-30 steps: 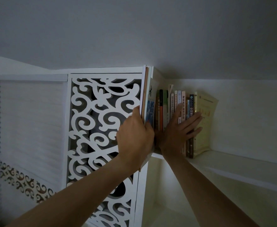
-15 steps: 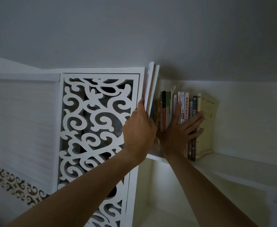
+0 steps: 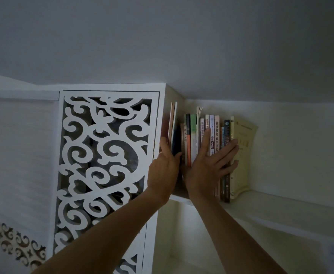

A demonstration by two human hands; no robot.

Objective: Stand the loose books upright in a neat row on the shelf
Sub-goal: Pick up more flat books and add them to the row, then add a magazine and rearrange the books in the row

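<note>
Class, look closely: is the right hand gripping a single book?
No, the right hand lies flat with spread fingers against the spines of the row of books.

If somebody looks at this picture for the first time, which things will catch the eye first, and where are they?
Two hands reach up in the middle: the right hand lies flat against the spines of a row of books on the shelf, and the left hand grips thin books at the row's left end. To the left stands a white panel cut with scrolls.
</note>
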